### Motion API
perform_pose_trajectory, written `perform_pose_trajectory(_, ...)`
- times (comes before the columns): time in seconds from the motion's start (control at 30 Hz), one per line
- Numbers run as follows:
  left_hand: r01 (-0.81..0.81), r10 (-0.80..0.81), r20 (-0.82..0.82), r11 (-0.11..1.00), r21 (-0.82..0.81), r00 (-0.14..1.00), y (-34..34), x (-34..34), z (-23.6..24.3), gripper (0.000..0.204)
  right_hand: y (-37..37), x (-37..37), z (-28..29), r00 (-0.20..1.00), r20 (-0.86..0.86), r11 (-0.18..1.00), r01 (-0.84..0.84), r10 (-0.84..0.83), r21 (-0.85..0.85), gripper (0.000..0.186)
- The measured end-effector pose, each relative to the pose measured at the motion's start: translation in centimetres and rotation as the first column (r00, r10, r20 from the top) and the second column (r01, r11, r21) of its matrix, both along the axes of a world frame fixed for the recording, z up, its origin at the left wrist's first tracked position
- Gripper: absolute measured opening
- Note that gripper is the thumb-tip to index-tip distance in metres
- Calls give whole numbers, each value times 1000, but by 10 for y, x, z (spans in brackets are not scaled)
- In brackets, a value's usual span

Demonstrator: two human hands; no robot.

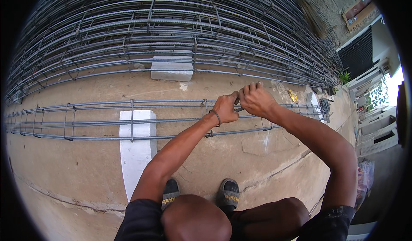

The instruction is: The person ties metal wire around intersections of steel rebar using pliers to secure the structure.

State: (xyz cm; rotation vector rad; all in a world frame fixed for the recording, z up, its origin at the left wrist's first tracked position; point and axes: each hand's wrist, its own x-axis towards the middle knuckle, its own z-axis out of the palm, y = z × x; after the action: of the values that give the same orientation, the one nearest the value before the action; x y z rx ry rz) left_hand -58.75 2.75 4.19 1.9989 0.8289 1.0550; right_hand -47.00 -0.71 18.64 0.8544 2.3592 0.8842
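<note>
A long, narrow cage of steel rebar runs from left to right before me, its bars joined by square stirrups. Over its right half both my hands are closed and almost touching. My left hand, with a dark band at the wrist, is bent at the cage's far bars. My right hand is curled just to the right of it. A short dark metal piece shows between the two hands. Most of it is hidden by my fingers, so its kind cannot be made out.
A white block supports the cage at left; another white block stands under its right end. Beyond lies a tall stack of rebar cages, resting on a white block. My sandalled feet are on the concrete floor.
</note>
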Motion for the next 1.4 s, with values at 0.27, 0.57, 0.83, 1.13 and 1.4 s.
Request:
perform_pose_trajectory(0.27,82,-119,-103,949,-305,988,-13,9,21,37,31,-10,23,749,179,574,618,-638,-537,17)
perform_pose_trajectory(0.57,121,-206,-220,930,-347,953,7,22,8,32,-15,56,-32,972,-165,985,-157,166,68,27)
perform_pose_trajectory(0.83,-2,-114,-401,961,-277,909,-7,43,3,30,-8,103,-81,945,-326,998,-2,-21,-68,17)
perform_pose_trajectory(1.13,113,-290,-256,835,-538,922,14,24,20,27,-11,68,-52,928,-340,962,-62,154,266,28)
perform_pose_trajectory(1.4,490,-428,268,581,-651,863,20,-4,21,24,40,31,-13,974,-203,985,-124,98,-120,23)
